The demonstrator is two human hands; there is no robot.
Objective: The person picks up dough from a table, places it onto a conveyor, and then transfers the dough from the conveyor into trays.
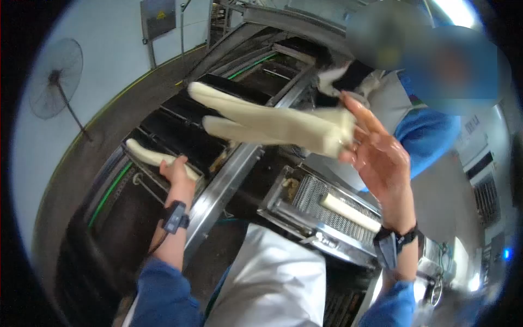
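Long pale dough-like pieces [272,122] are raised over the metal rail in the middle, slightly blurred. My right hand [381,155] is at their right end, its fingers bent against that end and the palm showing. On the left, my left hand [177,171] has its fingers round one pale long piece [144,153], which lies along the black trays of the conveyor [182,133]. Another pale piece [351,212] rests on the metal mesh belt [313,199] below my right hand.
A metal rail [220,191] runs diagonally between me and the black trays. Another person in blue sleeves [430,136] is close by at the upper right. A standing fan [56,79] and a wall box [158,17] are at the far left.
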